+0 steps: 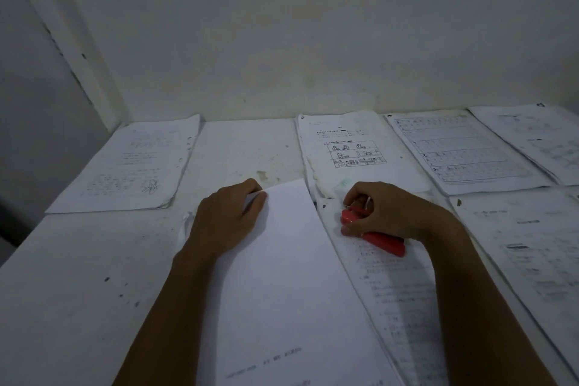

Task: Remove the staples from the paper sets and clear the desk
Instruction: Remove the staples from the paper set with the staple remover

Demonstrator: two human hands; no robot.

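Observation:
A paper set [282, 276] lies in front of me with its top sheet turned back and blank. My left hand [225, 222] pinches that sheet's far left corner. The printed page below [398, 298] shows to the right. My right hand [391, 213] grips a red stapler [379, 240] with its front end at the top corner of that printed page. A small metal part shows between the fingers; whether it is a staple I cannot tell.
Other paper sets lie on the white desk [78, 276]: one at far left [128, 166], one with cartoon pictures [351, 150] at the centre back, a gridded one [460, 150], one at far right [539, 135], and one at near right [526, 247]. A wall stands behind.

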